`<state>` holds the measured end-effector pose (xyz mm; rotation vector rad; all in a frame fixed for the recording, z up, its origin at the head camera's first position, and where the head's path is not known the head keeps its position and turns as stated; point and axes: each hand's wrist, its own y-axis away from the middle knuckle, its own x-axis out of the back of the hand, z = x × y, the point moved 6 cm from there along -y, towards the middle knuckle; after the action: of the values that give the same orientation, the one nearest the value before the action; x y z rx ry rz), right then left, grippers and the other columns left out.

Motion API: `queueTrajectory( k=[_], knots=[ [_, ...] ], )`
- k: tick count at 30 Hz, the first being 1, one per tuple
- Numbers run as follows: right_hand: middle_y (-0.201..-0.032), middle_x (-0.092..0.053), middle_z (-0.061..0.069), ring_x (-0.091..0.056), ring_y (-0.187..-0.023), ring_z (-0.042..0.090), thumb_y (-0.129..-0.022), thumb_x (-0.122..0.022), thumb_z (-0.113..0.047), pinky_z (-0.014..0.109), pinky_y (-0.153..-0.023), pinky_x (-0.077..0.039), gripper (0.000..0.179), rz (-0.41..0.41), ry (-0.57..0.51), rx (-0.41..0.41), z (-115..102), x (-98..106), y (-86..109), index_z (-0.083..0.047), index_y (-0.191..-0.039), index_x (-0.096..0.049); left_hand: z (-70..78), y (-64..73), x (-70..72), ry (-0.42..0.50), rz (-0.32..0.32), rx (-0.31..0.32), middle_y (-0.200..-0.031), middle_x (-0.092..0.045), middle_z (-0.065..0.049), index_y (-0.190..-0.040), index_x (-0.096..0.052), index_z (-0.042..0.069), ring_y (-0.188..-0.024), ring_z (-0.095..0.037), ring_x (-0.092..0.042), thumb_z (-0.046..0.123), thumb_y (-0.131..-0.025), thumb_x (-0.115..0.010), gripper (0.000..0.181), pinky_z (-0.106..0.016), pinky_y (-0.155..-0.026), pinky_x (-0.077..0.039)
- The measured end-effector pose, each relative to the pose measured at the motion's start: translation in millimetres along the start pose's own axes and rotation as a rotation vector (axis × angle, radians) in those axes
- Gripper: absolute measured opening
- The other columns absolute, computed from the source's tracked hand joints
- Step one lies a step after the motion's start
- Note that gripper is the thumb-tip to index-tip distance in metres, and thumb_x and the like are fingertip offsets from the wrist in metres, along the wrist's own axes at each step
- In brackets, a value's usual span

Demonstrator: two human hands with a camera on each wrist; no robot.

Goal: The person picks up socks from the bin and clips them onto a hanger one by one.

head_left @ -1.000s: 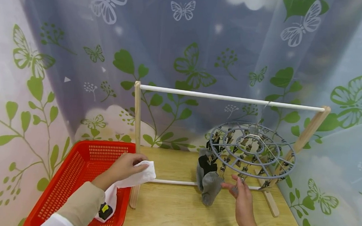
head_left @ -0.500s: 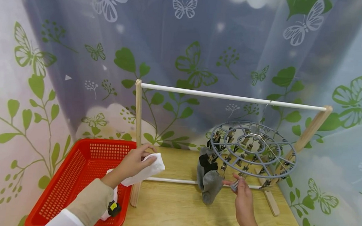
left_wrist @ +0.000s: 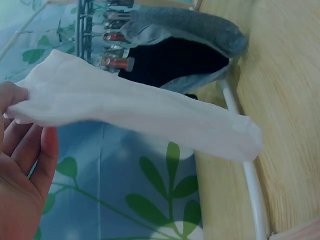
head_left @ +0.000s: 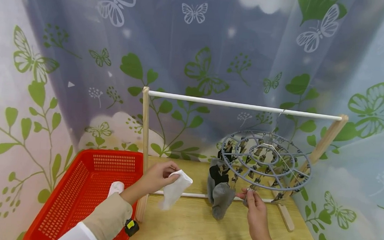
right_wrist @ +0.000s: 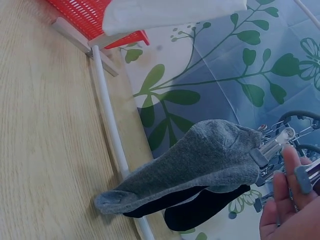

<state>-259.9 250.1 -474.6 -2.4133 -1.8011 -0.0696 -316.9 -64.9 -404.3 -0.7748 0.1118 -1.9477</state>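
Observation:
My left hand [head_left: 158, 176] pinches a white sock [left_wrist: 135, 110] by its top end, and the rest dangles over the table just right of the red basket [head_left: 88, 172]. My right hand [head_left: 257, 215] is at the near edge of the round grey drying hanger [head_left: 267, 185], with fingertips gripping a metal clip [right_wrist: 311, 176]. Beside those fingers, grey socks [right_wrist: 200, 160] and black socks [right_wrist: 200, 207] hang from neighbouring clips [left_wrist: 117, 62] on the hanger's left side.
The hanger is hooked on the white top rail [head_left: 213, 101] of a wooden-legged rack [head_left: 146, 132]. A lower white rail [right_wrist: 107, 110] runs close above the wooden table [head_left: 185, 233]. In the basket lies a second white sock [head_left: 116, 187]. Printed curtains surround the table.
My left hand has moved right, out from over the basket, carrying the white sock, which now hangs down free. My right hand has stayed near the same clip, its fingers drawing closer together.

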Motion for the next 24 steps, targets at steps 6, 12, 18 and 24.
queueTrajectory(
  k=[6, 12, 18, 24],
  knots=[
    [-0.094, -0.073, -0.007, -0.057, -0.101, -0.001, -0.104, -0.034, -0.047, 0.032, -0.100, -0.034, 0.055, -0.012, -0.047, -0.041, 2, 2, 0.3, -0.004, -0.134, -0.050, -1.6, -1.1, -21.4, 0.003, -0.044, 0.035, -0.098, -0.072, -0.014, -0.103, -0.063, 0.001, -0.084, -0.018, -0.070, 0.011, -0.094, -0.064, 0.013, -0.023, -0.069, -0.053],
    [-0.092, -0.074, -0.004, -0.060, -0.100, -0.001, -0.104, -0.039, -0.044, 0.021, -0.089, -0.040, 0.054, 0.029, -0.056, -0.051, 2, 4, 0.1, 0.002, -0.127, -0.055, -0.1, -1.8, -41.0, -0.002, -0.087, 0.061, -0.100, -0.073, -0.010, -0.108, -0.064, 0.005, -0.084, -0.014, -0.070, 0.016, -0.095, -0.064, 0.017, -0.023, -0.069, -0.053],
    [-0.091, -0.074, -0.007, -0.059, -0.097, -0.002, -0.101, -0.049, -0.041, 0.019, -0.081, -0.047, 0.044, 0.058, -0.043, -0.060, 0, 5, 0.6, -0.003, -0.117, -0.065, -0.2, -3.5, -58.9, -0.031, -0.094, 0.057, -0.104, -0.073, -0.010, -0.119, -0.067, 0.004, -0.089, -0.018, -0.071, 0.019, -0.095, -0.064, 0.029, -0.022, -0.071, -0.053],
    [-0.089, -0.073, -0.010, -0.059, -0.098, 0.001, -0.101, -0.050, -0.040, 0.019, -0.081, -0.047, 0.043, 0.051, -0.050, -0.029, -5, 3, -1.9, -0.002, -0.115, -0.065, -1.9, -6.4, -80.9, -0.026, -0.089, 0.039, -0.100, -0.072, -0.008, -0.105, -0.072, 0.005, -0.084, -0.012, -0.070, 0.019, -0.095, -0.065, 0.019, -0.019, -0.071, -0.052]
  ],
)
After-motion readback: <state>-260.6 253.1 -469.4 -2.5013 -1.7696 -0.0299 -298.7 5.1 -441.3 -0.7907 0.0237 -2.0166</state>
